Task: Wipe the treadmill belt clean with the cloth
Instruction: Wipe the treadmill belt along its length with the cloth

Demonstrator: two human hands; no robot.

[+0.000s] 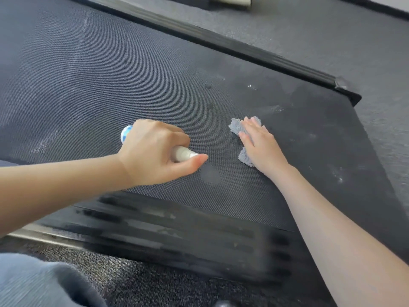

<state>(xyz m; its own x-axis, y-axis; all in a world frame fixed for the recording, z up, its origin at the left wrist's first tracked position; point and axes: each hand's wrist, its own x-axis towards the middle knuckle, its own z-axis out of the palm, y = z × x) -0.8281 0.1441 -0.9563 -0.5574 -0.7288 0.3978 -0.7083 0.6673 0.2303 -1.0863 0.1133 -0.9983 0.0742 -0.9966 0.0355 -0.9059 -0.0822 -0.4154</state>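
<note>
The dark textured treadmill belt (137, 85) fills most of the view, with pale dusty streaks at the left and wet spots near its far right corner. My right hand (259, 142) lies flat, fingers together, pressing a small grey fluffy cloth (235, 127) onto the belt. The cloth shows beyond my fingertips and beside my wrist. My left hand (155, 154) is closed around a small white spray bottle (183, 154) with a blue and white end, its nozzle pointing right just above the belt. A faint pale patch lies on the belt below the nozzle.
A black side rail (221, 41) runs along the belt's far edge, ending in a corner cap (342, 84). The near foot rail (177, 235) is black and scuffed. Grey speckled carpet (332, 29) surrounds the treadmill. My knee in grey fabric (39, 282) is at the bottom left.
</note>
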